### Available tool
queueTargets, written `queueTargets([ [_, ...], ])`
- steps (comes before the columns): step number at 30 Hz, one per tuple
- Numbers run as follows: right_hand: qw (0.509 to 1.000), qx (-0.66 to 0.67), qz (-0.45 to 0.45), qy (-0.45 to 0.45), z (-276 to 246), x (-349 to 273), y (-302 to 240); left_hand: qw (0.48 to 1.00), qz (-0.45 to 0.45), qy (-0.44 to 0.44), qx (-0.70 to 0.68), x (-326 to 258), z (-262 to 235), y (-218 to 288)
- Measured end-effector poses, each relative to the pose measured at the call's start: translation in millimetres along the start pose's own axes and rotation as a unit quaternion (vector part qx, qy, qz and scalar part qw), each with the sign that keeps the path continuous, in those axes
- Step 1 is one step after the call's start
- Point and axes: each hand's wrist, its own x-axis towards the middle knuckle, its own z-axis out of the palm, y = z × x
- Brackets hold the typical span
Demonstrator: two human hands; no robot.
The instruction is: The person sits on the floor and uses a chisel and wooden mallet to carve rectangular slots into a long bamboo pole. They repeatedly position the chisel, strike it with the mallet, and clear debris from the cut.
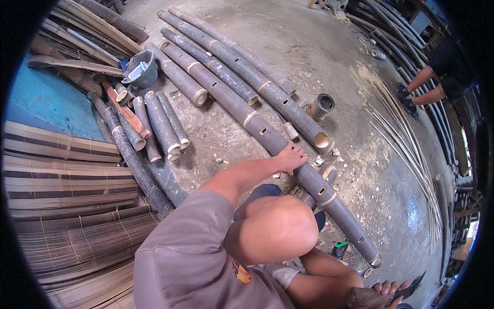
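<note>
A long bamboo pole (pixel 267 135) with several rectangular slots cut along it runs diagonally across the ground before me. My left hand (pixel 290 158) lies over its middle, fingers curved round the top. At the lower right, my right hand (pixel 392 289) is closed on a knife (pixel 412 286); its dark blade points away to the right, and a thick piece of wood that looks like its handle shows left of the fingers. The pole's near end lies above that hand. A tape measure (pixel 339 250), black and green, sits beside the pole, close to my knee.
More bamboo poles (pixel 247 72) lie parallel beyond. Short bamboo pieces (pixel 159 123) and a grey bucket (pixel 140 69) stand left, by slatted bamboo panels (pixel 77 206). Thin strips (pixel 406 154) and another person's legs (pixel 426 86) are at right. Wood chips (pixel 355 180) litter the floor.
</note>
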Motion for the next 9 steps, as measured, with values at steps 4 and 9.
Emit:
queueTargets([
  [4,1.0,-0.009,0.0,0.006,-2,1,0,0.979,-0.011,0.187,0.084,-20,24,9],
  [9,0.977,0.044,0.062,-0.198,-51,23,-7,1.0,0.002,-0.015,-0.01,-14,-23,9],
])
